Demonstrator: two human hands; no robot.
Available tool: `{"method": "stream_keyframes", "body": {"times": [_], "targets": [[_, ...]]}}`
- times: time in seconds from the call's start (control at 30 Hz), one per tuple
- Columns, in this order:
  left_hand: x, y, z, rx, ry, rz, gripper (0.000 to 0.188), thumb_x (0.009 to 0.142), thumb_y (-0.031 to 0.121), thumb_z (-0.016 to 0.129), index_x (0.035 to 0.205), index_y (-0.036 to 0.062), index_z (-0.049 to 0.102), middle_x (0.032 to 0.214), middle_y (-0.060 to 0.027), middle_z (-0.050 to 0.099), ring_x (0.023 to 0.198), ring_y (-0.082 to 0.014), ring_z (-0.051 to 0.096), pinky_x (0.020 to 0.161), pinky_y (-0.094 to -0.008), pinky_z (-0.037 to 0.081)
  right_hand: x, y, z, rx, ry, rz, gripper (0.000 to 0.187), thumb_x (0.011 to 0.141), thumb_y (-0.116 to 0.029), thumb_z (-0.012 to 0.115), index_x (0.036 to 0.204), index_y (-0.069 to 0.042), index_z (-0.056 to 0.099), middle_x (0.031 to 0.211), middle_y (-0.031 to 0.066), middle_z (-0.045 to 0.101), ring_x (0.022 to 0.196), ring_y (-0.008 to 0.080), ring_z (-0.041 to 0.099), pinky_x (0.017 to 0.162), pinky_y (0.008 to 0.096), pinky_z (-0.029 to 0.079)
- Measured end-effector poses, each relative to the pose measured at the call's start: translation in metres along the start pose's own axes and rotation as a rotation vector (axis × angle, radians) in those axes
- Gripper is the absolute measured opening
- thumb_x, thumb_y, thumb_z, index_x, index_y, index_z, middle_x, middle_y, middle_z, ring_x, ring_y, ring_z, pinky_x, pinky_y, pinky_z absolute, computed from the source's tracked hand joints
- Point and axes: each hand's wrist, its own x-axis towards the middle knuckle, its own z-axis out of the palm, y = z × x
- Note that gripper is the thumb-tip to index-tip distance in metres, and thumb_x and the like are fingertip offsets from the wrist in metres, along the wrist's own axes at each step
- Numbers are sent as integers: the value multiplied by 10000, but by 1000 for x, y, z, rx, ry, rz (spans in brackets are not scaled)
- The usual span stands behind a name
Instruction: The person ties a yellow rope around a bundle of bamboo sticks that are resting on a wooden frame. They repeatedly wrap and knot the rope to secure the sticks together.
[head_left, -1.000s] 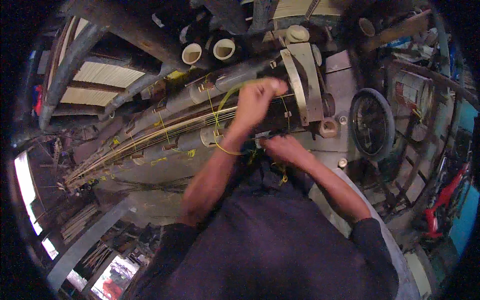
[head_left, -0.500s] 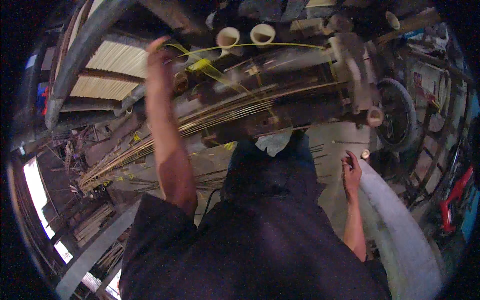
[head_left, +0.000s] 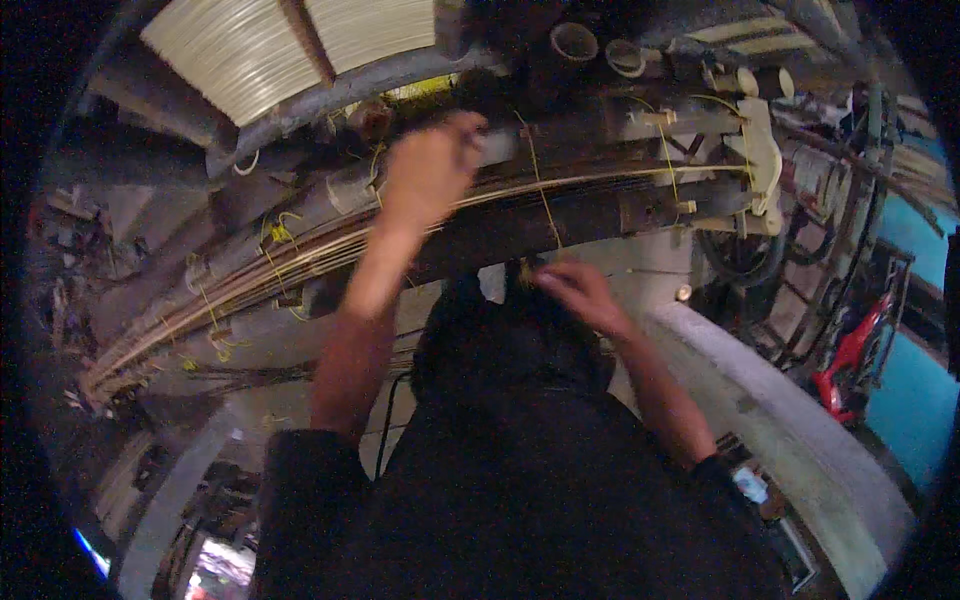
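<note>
A bundle of long, thin, light-brown rods (head_left: pixel 290 257) lies along a dark frame of pipes or beams in front of me. My left hand (head_left: pixel 432 168) is raised over the bundle's middle, its fingers curled but smeared by motion; what it holds, if anything, I cannot make out. A thin yellow strap (head_left: pixel 541 185) runs down across the frame, right of that hand. At its lower end, close before my body, my right hand (head_left: pixel 580 292) has its fingers pinched together, apparently on the strap. More yellow ties (head_left: pixel 280 232) hang around the frame on the left.
A pale end bracket (head_left: pixel 763 165) caps the frame at the right, with a dark wheel (head_left: pixel 740 258) below it. Open pipe ends (head_left: pixel 573 43) stick up at the back. To my right runs a long grey ledge (head_left: pixel 770 400); a red object (head_left: pixel 850 360) stands beyond it.
My left hand has come down and to the right. The right hand has moved left from beside the grey ledge to the strap's lower end. The whole view has turned.
</note>
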Motion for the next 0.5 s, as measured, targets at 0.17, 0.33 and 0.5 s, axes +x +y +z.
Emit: {"method": "stream_keyframes", "body": {"times": [0.17, 0.33, 0.5], "targets": [[-30, 24, 82, -82, 208, 133, 238, 794, 232, 587, 962, 67, 620, 871, -148, 632, 804, -322, 618, 720, -412, 496, 44, -229, -149, -678, -176, -698, 117, 808, -95, 571, 875, -22, 635, 945, 78, 619, 874, 188, 591, 760, 312, 470], [-30, 27, 73, 81, 238, 2, 218, 802, 281, 595, 883, 85, 644, 802, -161, 630, 744, -310, 627, 688, -417, 499, 157, -234, -127, -358, -384, -737, 361, 845, -158, 557, 1172, -12, 518, 1028, 150, 567, 911, 279, 570, 820, 343, 459], [-27, 36, 87, 378, 62, 23, 268, 842, 365, 549, 844, 122, 663, 652, -137, 617, 592, -318, 614, 565, -410, 501, 222, -112, -105, 213, -127, -412, 379, 861, -181, 549, 1180, 11, 478, 934, 117, 574, 834, 259, 585, 732, 370, 476]]}}
